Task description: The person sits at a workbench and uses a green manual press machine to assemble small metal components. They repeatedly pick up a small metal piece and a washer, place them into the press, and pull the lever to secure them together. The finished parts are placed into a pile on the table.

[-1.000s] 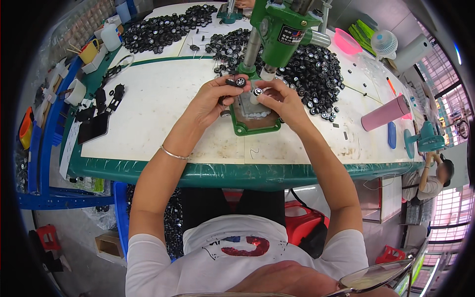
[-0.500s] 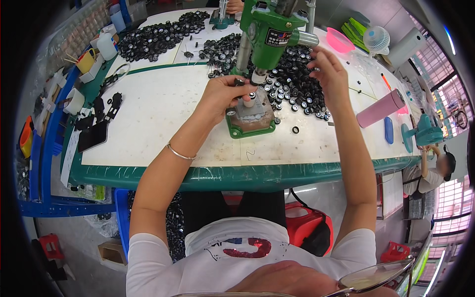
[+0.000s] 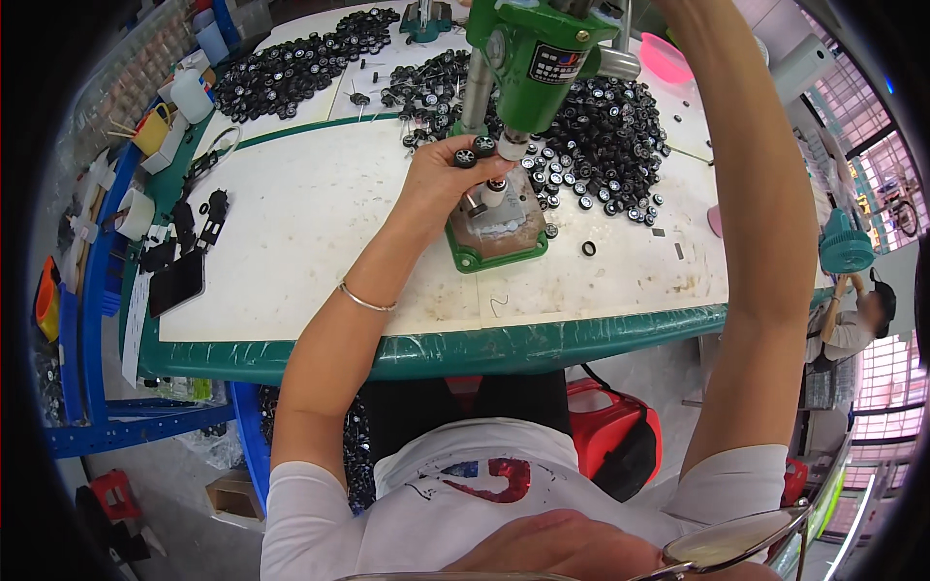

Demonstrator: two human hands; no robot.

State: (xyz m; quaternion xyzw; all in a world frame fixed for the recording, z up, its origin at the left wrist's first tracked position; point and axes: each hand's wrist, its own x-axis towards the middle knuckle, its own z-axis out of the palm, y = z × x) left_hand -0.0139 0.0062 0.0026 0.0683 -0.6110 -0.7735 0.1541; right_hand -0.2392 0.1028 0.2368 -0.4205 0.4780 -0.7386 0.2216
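A green hand press (image 3: 528,58) stands on a green base plate (image 3: 496,237) on the white-topped table (image 3: 320,223). My left hand (image 3: 448,176) holds small black toy wheels (image 3: 475,151) on an axle just under the press ram, above a white peg on the base. My right arm (image 3: 756,194) reaches up past the press toward the top edge; its hand is out of the picture. A heap of black wheels (image 3: 605,131) lies right behind the press.
More black wheels (image 3: 291,68) are piled at the far left of the table. Bottles and small containers (image 3: 184,92) line the left edge, with black parts (image 3: 179,247) and a blue rack (image 3: 77,320) beside them. A pink bowl (image 3: 666,58), a teal fan (image 3: 845,247) and another person (image 3: 857,324) are at right.
My right hand left the wheels at the press base and rose up out of view. The left hand stayed at the press with the wheels.
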